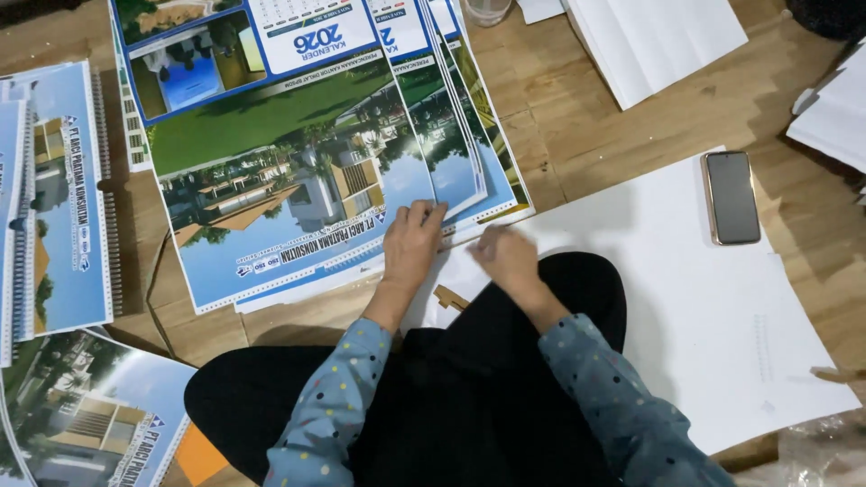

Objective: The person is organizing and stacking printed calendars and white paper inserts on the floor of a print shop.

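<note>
A fanned stack of large printed calendar sheets [298,171], with photos of buildings and water, lies on the wooden floor before me. My left hand [412,242] rests flat on the stack's near right corner, fingertips at the edges of the upper sheets. My right hand [505,256] is blurred, just right of that corner, over a big white sheet [686,298]; whether it holds anything is unclear. My knees in black trousers sit below both hands.
A phone [732,197] lies face up on the white sheet. Spiral-bound calendars [59,198] lie at the left, another [81,424] at the lower left. White paper stacks [658,36] sit at the top right, a clear cup [488,11] at the top edge.
</note>
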